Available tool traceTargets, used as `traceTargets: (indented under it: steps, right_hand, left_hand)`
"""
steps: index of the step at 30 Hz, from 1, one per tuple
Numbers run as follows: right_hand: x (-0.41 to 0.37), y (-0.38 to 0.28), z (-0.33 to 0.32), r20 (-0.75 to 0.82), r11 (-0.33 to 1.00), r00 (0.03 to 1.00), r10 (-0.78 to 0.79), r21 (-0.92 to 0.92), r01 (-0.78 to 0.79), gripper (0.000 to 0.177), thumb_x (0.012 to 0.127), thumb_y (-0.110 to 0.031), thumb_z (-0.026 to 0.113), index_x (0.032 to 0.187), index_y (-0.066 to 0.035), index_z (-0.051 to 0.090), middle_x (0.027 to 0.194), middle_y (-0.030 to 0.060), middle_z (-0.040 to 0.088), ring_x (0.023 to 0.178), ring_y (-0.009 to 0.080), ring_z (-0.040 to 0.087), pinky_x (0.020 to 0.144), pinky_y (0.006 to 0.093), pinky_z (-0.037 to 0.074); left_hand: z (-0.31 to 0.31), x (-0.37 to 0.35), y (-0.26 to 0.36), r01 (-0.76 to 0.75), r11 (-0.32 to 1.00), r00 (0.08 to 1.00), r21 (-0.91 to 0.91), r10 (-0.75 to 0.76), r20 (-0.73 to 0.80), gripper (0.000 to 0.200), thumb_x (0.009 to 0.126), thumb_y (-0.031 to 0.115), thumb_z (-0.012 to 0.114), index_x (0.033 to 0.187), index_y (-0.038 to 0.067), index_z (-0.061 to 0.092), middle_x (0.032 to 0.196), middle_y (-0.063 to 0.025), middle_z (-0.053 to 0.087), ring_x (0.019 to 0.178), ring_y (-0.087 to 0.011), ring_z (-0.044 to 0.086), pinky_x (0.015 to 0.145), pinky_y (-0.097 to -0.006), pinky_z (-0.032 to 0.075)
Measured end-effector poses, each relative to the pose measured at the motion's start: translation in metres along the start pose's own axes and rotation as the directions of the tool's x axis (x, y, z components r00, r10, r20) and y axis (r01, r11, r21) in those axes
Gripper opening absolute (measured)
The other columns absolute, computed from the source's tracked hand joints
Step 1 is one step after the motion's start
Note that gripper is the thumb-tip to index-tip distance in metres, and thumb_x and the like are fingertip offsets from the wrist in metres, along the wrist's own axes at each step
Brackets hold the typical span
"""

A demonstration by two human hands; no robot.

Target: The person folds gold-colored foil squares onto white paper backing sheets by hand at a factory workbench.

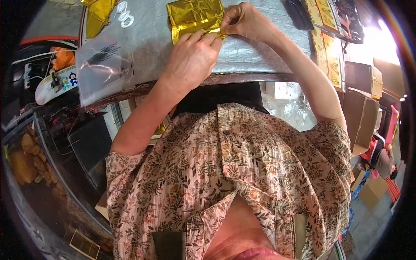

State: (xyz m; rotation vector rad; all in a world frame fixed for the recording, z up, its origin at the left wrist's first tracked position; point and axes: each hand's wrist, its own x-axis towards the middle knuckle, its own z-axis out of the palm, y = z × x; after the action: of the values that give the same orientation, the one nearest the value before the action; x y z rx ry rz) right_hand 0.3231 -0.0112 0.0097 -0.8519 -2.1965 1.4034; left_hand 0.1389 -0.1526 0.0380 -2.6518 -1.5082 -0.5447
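A folded piece of shiny gold foil point(194, 13) lies on the grey table point(264, 56) at the top of the view. My left hand point(193, 56) rests on its near edge with the fingers curled against the foil; the fingertips are partly hidden. At the foil's right corner, my right hand point(245, 22) pinches the edge between thumb and forefinger. A second gold foil piece point(97, 17) lies at the table's far left. Beside it sits a coil of white ribbon or thin tubing point(124, 15).
A clear plastic bag point(102, 71) hangs over the table's left corner. Yellow lettered cards point(327, 56) and a black item point(298, 15) line the right side. Left of the table are a white board with cartoon figures point(60, 85) and a glass tank point(47, 160). Cardboard boxes point(362, 117) and another person point(381, 158) are at right.
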Motion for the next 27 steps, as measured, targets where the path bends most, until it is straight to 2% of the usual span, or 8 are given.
traceTargets:
  steps: [5,14,17,19,23,25,26,27]
  right_hand:
    - [-0.003,0.009,-0.002,0.014,0.997,1.000,-0.022,-0.073,0.023,0.007,0.076,-0.002,0.079,0.082,0.000,0.075,0.070,0.0075,0.070,0.062,0.0107,0.061,0.060,0.0306,0.051]
    - [-0.042,-0.007,0.003,-0.040,0.919,0.975,-0.220,-0.343,0.194,0.020,0.087,-0.008,0.078,0.106,-0.004,0.077,0.116,0.0072,0.072,0.112,0.0265,0.063,0.100,0.0379,0.049]
    - [-0.045,-0.007,0.009,-0.092,0.895,0.971,-0.219,-0.414,0.163,0.020,0.089,-0.013,0.078,0.107,-0.004,0.077,0.116,0.0075,0.071,0.111,0.0256,0.063,0.100,0.0377,0.050]
    - [-0.048,-0.010,0.013,-0.168,0.958,0.980,-0.103,-0.281,0.052,0.020,0.091,-0.017,0.077,0.107,-0.003,0.077,0.115,0.0083,0.071,0.112,0.0241,0.063,0.100,0.0371,0.050]
    - [-0.048,-0.016,0.016,-0.161,0.952,0.983,-0.090,-0.304,0.038,0.018,0.093,-0.014,0.076,0.106,-0.002,0.078,0.114,0.0088,0.072,0.112,0.0231,0.063,0.100,0.0365,0.049]
    - [-0.048,-0.016,0.018,-0.208,0.956,0.974,-0.085,-0.292,0.022,0.017,0.094,-0.012,0.074,0.105,0.000,0.077,0.114,0.0096,0.072,0.111,0.0232,0.062,0.101,0.0353,0.048]
    - [-0.048,-0.017,0.019,-0.217,0.967,0.975,-0.038,-0.254,-0.019,0.015,0.093,-0.010,0.074,0.104,0.000,0.078,0.114,0.0097,0.072,0.111,0.0229,0.062,0.102,0.0349,0.046]
    - [-0.047,-0.015,0.020,-0.206,0.966,0.978,-0.042,-0.258,-0.013,0.015,0.093,-0.010,0.074,0.104,0.000,0.078,0.114,0.0097,0.072,0.111,0.0229,0.062,0.102,0.0349,0.046]
  left_hand:
    - [0.003,0.000,-0.001,0.085,0.996,0.994,-0.022,-0.084,0.072,0.011,0.082,0.008,0.071,0.087,-0.002,0.070,0.089,-0.0178,0.072,0.079,-0.0333,0.075,0.070,-0.0463,0.062]
    - [-0.015,0.030,-0.043,0.255,0.901,0.954,-0.351,-0.174,0.246,0.020,0.083,0.014,0.064,0.083,-0.003,0.074,0.079,-0.0280,0.070,0.074,-0.0384,0.074,0.069,-0.0471,0.060]
    - [-0.008,0.037,-0.060,0.167,0.849,0.984,-0.502,-0.115,0.133,0.022,0.081,0.018,0.066,0.087,-0.002,0.075,0.072,-0.0245,0.069,0.070,-0.0345,0.074,0.069,-0.0442,0.059]
    - [-0.025,0.048,-0.065,0.477,0.757,0.824,-0.447,-0.208,0.527,0.030,0.082,0.031,0.077,0.091,0.003,0.079,0.092,-0.0179,0.075,0.088,-0.0289,0.074,0.082,-0.0408,0.058]
    - [-0.002,0.030,-0.094,0.248,0.810,0.952,-0.532,-0.100,0.291,0.042,0.094,0.034,0.072,0.121,0.002,0.073,0.100,-0.0109,0.078,0.086,-0.0162,0.070,0.081,-0.0308,0.055]
    - [-0.012,0.022,-0.101,0.402,0.438,0.909,-0.804,-0.300,0.290,0.053,0.093,0.045,0.074,0.127,0.004,0.071,0.117,-0.0052,0.072,0.103,-0.0141,0.065,0.093,-0.0295,0.052]
    - [-0.023,0.015,-0.111,0.518,0.019,0.834,-0.855,-0.232,0.500,0.049,0.098,0.025,0.065,0.144,0.008,0.059,0.151,-0.0058,0.053,0.149,-0.0298,0.037,0.118,-0.0642,0.020]
    - [-0.023,0.002,-0.119,0.514,0.014,0.834,-0.858,-0.242,0.496,0.049,0.098,0.025,0.065,0.144,0.008,0.059,0.151,-0.0058,0.053,0.149,-0.0298,0.037,0.118,-0.0642,0.020]
